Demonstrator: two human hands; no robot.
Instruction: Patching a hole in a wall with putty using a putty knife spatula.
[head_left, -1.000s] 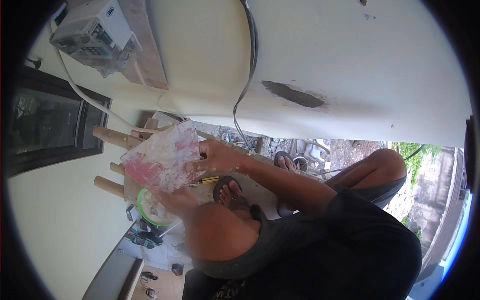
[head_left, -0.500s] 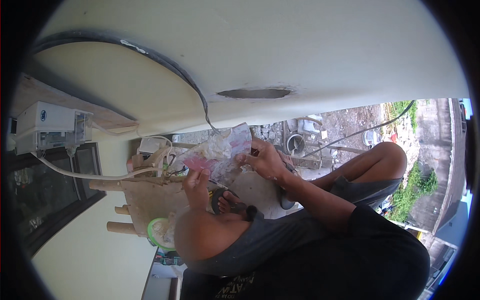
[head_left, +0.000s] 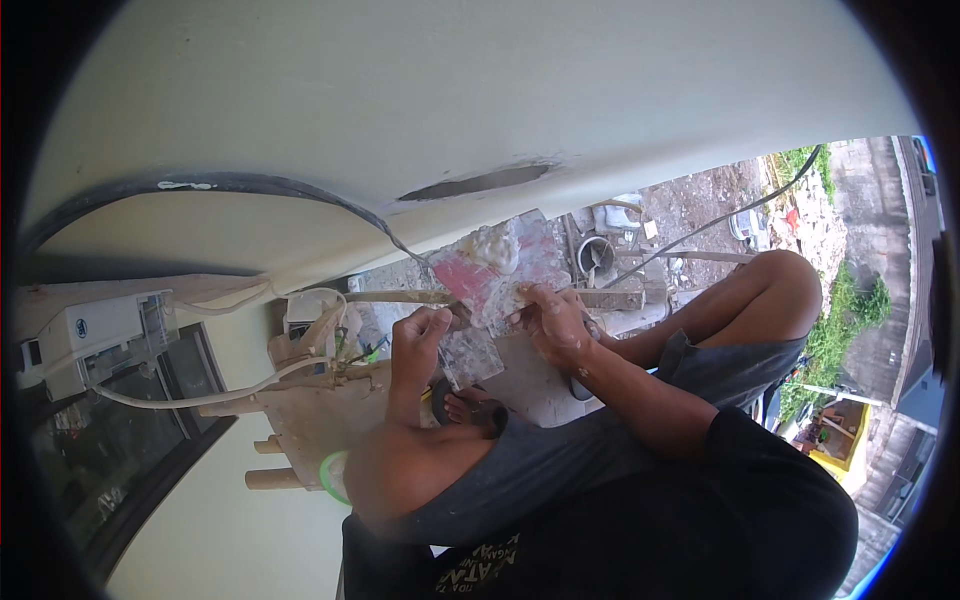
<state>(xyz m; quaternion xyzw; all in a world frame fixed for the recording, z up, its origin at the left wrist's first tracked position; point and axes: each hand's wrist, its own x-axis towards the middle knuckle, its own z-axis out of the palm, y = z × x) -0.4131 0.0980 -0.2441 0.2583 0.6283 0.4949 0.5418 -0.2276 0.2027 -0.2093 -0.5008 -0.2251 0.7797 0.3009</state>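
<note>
Both my hands are closed at a putty-smeared, red-and-white flat plate point(head_left: 470, 285) in front of the wall. A thick lump of white putty point(head_left: 497, 250) sits on its upper face. My right hand point(head_left: 555, 322) grips the plate's near right edge, with the thumb on top. My left hand point(head_left: 416, 335) pinches a second flat, speckled plate point(head_left: 470, 362), which hangs just below the first; where the two meet is partly hidden. White smears mark my right hand and wrist.
The pale wall point(head_left: 600, 80) has a long slot-shaped hole point(head_left: 475, 183). A black cable point(head_left: 270, 185) loops across it. At left are a white meter box point(head_left: 100, 340) and a dark window point(head_left: 130, 430). A bucket point(head_left: 597, 255) stands below, beyond wooden poles. A green-rimmed bowl point(head_left: 333, 477) is beside my knee.
The plate has tilted and turned, showing more red, and the putty now sits in a smaller heap. The speckled plate has come into plain sight below. My view has shifted.
</note>
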